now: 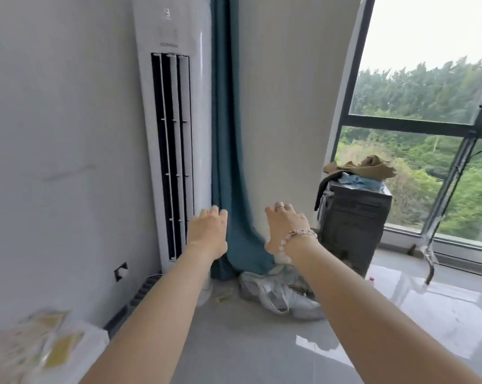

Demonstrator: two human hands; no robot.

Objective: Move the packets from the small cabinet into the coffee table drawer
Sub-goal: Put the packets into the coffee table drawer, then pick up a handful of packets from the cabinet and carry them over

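Observation:
Several pale packets with yellow panels [32, 347] lie blurred on a white surface [91, 335] at the bottom left corner. Both my arms stretch forward at mid-frame, well above and to the right of the packets. My left hand [208, 231] is empty, its fingers curled slightly downward and apart. My right hand [285, 221], with a ring and a bead bracelet, is also empty with fingers spread. Neither hand touches anything. No drawer or coffee table shows in this view.
A tall white standing air conditioner [176, 120] rises at the left wall, a teal curtain [231, 189] beside it. A crumpled plastic bag [281, 295] lies on the floor. A dark box [353, 223] topped with cloths stands by the large window [428, 106].

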